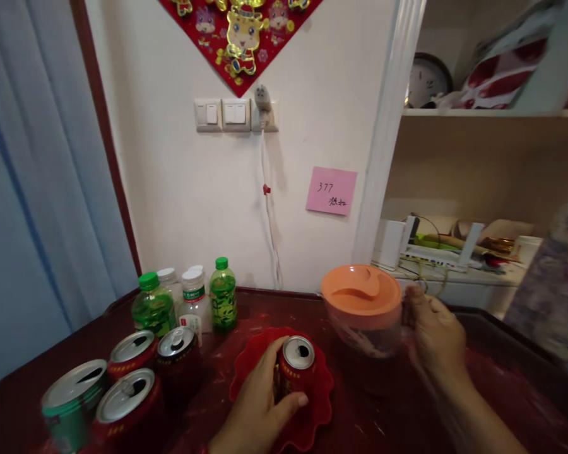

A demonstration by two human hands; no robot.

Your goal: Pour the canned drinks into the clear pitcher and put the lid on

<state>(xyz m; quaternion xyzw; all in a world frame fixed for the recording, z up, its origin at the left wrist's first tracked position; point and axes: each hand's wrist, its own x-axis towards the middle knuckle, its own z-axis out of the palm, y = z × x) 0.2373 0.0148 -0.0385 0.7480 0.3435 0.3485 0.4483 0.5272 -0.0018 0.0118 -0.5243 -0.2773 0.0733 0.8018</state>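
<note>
My left hand (265,403) is wrapped round a red soda can (298,366), whose tab hole is open. The can stands upright over a red scalloped plate (325,403); whether it touches the plate I cannot tell. To the right, a clear pitcher (366,331) with an orange lid (350,287) is tilted a little toward me. My right hand (433,331) is closed at the pitcher's right side, where its handle would be; the fingers partly hide that spot. Some pale, blurred contents show low inside the pitcher.
Several opened cans, one of them a green can (73,403), stand at the left. Behind them are a green-capped bottle (223,296) and white-capped bottles (194,302). A white cord (267,221) hangs down the wall. A white router (430,255) sits on the right shelf.
</note>
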